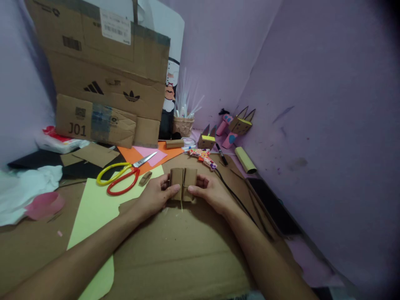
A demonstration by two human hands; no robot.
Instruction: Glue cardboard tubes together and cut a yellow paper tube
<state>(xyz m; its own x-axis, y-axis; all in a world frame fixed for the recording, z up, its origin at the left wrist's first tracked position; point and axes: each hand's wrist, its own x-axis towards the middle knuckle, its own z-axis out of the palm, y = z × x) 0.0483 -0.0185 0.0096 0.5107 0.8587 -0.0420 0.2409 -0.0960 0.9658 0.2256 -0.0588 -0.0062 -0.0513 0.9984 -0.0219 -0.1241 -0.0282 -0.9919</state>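
Observation:
Both hands hold a small brown cardboard piece with a split down its middle, just above the cardboard work surface. My left hand grips its left side, thumb on the front and fingers behind. The right side is pinched by my right hand in the same way. A thin pale strand hangs below the split. Left of my left hand are a small cardboard scrap and scissors with one yellow and one red handle. Beyond my right hand lies a patterned glue gun with a black cord.
Large cardboard sheets stand at the back left. Yellow-green paper lies on the left, near white cloth. Cardboard figures with pointed ears, a marker and a paper tube sit by the right wall.

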